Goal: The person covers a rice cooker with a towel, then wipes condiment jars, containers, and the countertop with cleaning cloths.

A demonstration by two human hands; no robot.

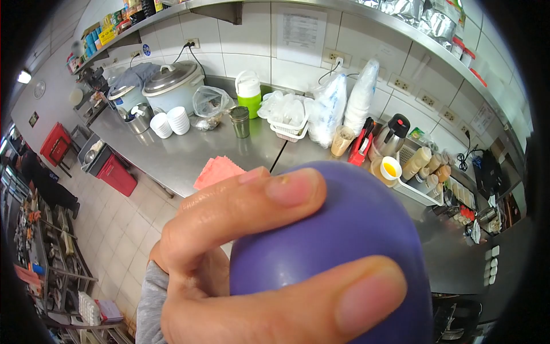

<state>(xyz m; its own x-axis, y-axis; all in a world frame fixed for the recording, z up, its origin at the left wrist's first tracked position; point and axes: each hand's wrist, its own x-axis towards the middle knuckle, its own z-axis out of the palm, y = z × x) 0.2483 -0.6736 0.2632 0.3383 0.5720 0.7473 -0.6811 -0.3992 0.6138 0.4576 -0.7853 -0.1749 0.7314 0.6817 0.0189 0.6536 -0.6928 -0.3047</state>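
Observation:
Large and close to the camera, my left hand (246, 252) comes in from the lower left with a grey sleeve (152, 304) at its wrist. Its thumb and fingers are closed around a smooth purple rounded object (344, 229), whose lower part runs out of the frame. What kind of object this is, I cannot tell. Behind the fingers, a folded pink cloth (216, 171) lies on the steel counter (172, 157). My right hand is not in view.
Along the wall stand a rice cooker (172, 80), a green-and-white jug (248, 94), a metal cup (240, 121), bagged cups (329, 109), a thermos (389, 137) and a basket of bottles (424, 195). At left are a red bin (117, 172) and another person (46, 178).

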